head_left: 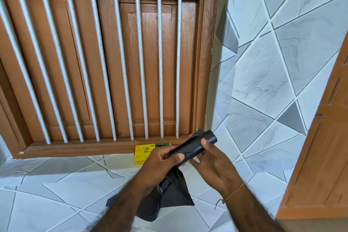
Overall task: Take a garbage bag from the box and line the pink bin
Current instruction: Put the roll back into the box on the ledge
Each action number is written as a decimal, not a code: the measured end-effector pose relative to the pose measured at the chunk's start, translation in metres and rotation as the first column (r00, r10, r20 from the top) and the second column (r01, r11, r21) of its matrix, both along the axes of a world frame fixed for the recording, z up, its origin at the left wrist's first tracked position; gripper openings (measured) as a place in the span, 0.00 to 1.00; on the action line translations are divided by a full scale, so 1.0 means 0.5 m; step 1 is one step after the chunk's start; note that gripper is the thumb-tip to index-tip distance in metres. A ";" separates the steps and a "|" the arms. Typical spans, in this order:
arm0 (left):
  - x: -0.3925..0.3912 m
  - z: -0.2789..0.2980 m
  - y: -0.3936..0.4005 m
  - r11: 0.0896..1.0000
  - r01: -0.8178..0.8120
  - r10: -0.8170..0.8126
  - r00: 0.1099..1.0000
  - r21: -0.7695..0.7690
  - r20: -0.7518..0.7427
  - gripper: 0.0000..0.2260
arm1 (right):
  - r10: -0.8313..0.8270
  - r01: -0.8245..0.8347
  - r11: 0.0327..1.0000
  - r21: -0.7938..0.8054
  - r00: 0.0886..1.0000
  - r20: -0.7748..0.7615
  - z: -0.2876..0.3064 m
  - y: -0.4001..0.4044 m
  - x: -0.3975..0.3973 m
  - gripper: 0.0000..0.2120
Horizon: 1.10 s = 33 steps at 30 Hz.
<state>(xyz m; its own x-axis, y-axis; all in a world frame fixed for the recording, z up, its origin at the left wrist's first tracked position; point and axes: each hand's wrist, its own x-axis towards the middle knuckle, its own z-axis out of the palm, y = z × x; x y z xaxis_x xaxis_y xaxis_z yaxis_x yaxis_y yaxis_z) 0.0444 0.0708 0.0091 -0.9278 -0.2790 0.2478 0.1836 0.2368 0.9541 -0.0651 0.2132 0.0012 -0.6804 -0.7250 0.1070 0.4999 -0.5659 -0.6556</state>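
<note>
Gripping the black bag roll (195, 146) in both your left hand (160, 165) and right hand (214, 165), one bag hanging toward 6 o'clock, you've left the box (144, 154) at 12 o'clock; no pink bin shows, lining remains.

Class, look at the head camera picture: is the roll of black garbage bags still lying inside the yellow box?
No: the roll of black garbage bags is held in both hands, left hand and right hand, in front of the yellow box.

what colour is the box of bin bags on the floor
Mostly yellow with a green part at its right, seen in the head view: the box sits behind the left hand.
</note>
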 end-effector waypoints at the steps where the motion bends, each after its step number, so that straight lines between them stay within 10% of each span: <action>1: 0.001 0.002 0.000 1.000 0.018 -0.018 1.000 0.024 0.005 0.07 | 0.029 -0.029 1.000 0.003 0.999 -0.023 -0.006 0.002 0.002 0.34; 7: -0.015 -0.004 -0.028 0.973 -0.121 0.142 0.985 -0.197 0.095 0.15 | -0.137 0.142 0.986 0.088 0.989 -0.053 0.006 0.001 0.003 0.26; 12: -0.043 -0.009 -0.119 0.444 -0.222 0.577 0.812 -0.868 0.088 0.25 | -0.371 0.376 0.901 0.217 0.926 -0.066 -0.006 0.026 -0.029 0.17; 21: -0.122 -0.053 -0.151 0.059 -0.014 0.553 0.833 -0.998 0.021 0.17 | -0.513 0.560 0.781 0.275 0.827 -0.229 -0.001 0.032 -0.025 0.22; 26: -0.131 -0.046 -0.138 0.256 0.065 0.541 0.817 -0.964 0.199 0.16 | -0.529 0.564 0.781 0.269 0.826 -0.197 -0.009 0.028 -0.028 0.16; 33: -0.065 -0.084 -0.103 0.410 -0.267 0.404 0.910 -0.872 -0.089 0.22 | -0.696 0.829 0.551 0.091 0.517 -0.498 0.057 0.014 -0.018 0.17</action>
<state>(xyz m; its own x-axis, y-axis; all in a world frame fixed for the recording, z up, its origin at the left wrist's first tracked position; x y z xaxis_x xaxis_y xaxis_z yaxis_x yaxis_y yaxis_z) 0.0118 0.0195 -0.0328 -0.8483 -0.2872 0.4449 -0.1979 0.9512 0.2366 -0.0742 0.2202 0.0298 -0.9308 0.0247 0.3647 -0.3488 -0.3582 -0.8660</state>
